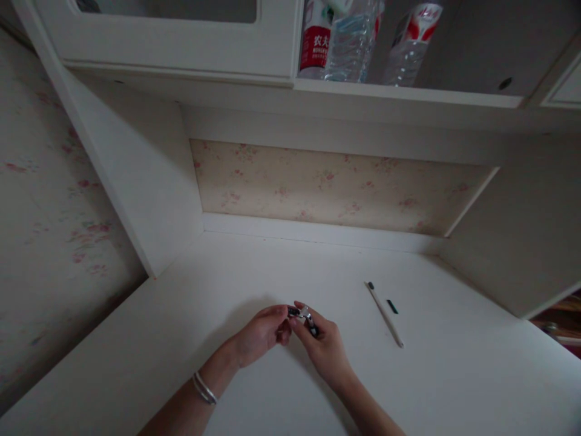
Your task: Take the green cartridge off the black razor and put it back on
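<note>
My left hand [265,330] is closed, its thumb and fingers pinching the black end of a small black-and-silver metal object [305,313]. My right hand [324,348] is closed around the silver part and the other dark end of it, with the thumb pressed near the middle. The two hands meet over the white desk, fingertips almost touching. What kind of object it is, and whether it is one piece or two, I cannot make out. To the right of my hands lie a slim white pen-like stick [385,317] with a dark tip and a short dark strip [392,306].
The white desktop [299,260] runs back to a panel of floral wallpaper [327,188]. An upright side board [136,175] bounds it at left. Overhead, a shelf [408,94] holds several plastic bottles [349,48]. Another cabinet side [521,236] stands at right.
</note>
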`<state>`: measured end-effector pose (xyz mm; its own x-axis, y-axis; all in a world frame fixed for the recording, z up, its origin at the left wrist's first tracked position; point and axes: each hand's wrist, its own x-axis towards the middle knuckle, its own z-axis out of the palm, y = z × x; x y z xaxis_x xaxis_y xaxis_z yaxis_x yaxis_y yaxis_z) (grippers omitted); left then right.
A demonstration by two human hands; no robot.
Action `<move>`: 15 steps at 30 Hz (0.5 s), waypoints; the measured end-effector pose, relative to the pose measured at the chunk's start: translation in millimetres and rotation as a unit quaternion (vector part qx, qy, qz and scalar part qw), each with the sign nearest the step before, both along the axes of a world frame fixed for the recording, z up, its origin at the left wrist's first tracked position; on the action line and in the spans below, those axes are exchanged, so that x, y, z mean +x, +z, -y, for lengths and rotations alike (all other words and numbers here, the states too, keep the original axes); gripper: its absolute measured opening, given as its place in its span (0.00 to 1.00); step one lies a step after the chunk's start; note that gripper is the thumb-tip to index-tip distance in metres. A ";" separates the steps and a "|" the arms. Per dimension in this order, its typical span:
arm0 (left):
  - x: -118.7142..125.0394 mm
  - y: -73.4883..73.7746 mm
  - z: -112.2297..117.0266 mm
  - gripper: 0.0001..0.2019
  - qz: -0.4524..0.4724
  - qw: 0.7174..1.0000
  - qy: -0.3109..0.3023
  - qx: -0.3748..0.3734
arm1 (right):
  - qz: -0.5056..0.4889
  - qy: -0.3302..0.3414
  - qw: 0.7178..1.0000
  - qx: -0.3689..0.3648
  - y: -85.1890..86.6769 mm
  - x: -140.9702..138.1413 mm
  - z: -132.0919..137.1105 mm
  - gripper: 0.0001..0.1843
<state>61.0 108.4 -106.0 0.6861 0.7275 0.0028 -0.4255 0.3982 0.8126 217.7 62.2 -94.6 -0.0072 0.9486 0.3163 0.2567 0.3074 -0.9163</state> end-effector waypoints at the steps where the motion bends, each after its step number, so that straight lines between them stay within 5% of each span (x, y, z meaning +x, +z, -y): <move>1: 0.5 -1.4 -0.3 0.15 -0.008 1.000 -0.004 0.005 | 0.006 0.009 1.000 0.009 2.3 -0.2 0.3 0.16; 9: 2.9 -3.5 0.5 0.18 -0.084 0.992 0.027 0.095 | 0.040 0.011 0.999 0.029 6.1 2.2 0.6 0.17; 15: 0.3 9.4 3.1 0.24 -0.199 0.915 0.190 0.296 | -0.155 0.001 0.981 -0.120 -5.5 2.8 -5.6 0.20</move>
